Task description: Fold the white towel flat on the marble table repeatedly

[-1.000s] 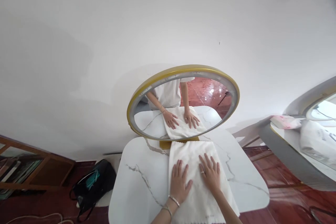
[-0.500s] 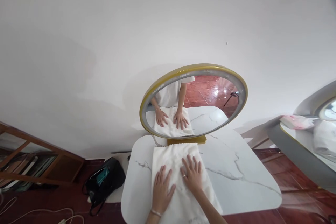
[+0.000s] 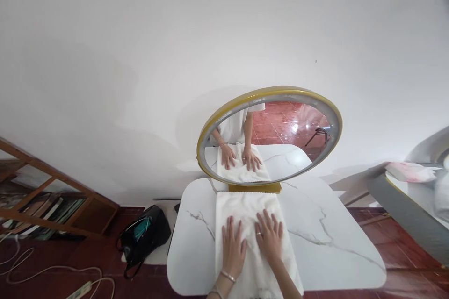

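Observation:
A white towel (image 3: 245, 210) lies lengthwise on the white marble table (image 3: 326, 247), reaching from the mirror's base to the near edge. My left hand (image 3: 233, 246) rests flat on it, fingers stretched out, with bracelets at the wrist. My right hand (image 3: 269, 237) lies flat beside it on the towel, fingers spread, a ring on one finger. Neither hand holds anything. The round gold-framed mirror (image 3: 270, 135) behind the towel reflects both hands and the towel.
A black bag (image 3: 143, 238) sits on the red floor left of the table. A wooden shelf (image 3: 45, 196) with books stands at far left, cables (image 3: 52, 275) and a power strip on the floor. Another table with a mirror and a pink pack (image 3: 410, 172) is at right.
The view swung left and then partly back. Both hands stayed flat on the towel and lie closer together and more parallel than a second ago.

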Demonstrator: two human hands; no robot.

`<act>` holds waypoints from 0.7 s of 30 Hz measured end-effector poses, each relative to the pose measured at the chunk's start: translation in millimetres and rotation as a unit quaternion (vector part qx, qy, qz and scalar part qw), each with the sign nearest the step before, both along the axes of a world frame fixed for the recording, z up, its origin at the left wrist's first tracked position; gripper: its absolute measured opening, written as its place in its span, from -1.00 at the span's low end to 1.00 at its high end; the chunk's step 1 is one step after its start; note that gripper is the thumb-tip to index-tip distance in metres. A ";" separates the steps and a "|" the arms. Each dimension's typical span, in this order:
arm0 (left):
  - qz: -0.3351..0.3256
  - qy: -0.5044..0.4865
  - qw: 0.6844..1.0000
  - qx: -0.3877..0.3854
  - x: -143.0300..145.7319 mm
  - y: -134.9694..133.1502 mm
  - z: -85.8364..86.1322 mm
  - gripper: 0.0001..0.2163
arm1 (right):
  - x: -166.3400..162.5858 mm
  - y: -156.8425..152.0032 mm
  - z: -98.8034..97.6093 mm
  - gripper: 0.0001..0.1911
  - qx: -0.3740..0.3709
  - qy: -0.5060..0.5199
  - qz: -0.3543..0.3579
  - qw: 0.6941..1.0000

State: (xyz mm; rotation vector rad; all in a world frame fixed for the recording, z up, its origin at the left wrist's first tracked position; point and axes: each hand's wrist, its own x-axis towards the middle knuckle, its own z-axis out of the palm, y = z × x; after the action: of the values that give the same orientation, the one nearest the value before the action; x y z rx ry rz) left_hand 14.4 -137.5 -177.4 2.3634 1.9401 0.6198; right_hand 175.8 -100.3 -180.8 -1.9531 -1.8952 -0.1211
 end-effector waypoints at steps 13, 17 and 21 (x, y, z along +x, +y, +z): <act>-0.042 0.021 0.999 -0.007 -15.3 -25.9 21.5 -0.39 | 1.9 -8.3 10.4 -0.52 -0.037 0.019 -0.014 0.999; -0.018 0.064 0.998 0.007 -56.5 -43.6 24.9 -0.42 | -28.1 -13.4 5.3 -0.53 -0.023 0.004 0.086 0.996; 0.044 0.082 0.996 0.011 -90.2 -65.4 22.8 -0.48 | -64.9 -15.9 3.6 -0.56 0.008 -0.009 0.200 0.980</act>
State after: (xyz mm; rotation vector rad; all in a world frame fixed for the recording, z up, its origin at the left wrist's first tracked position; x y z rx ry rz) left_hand -75.7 -202.9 -154.6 2.4232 2.1243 0.4678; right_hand 110.9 -116.2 -177.1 -1.5251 -2.2482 -0.0354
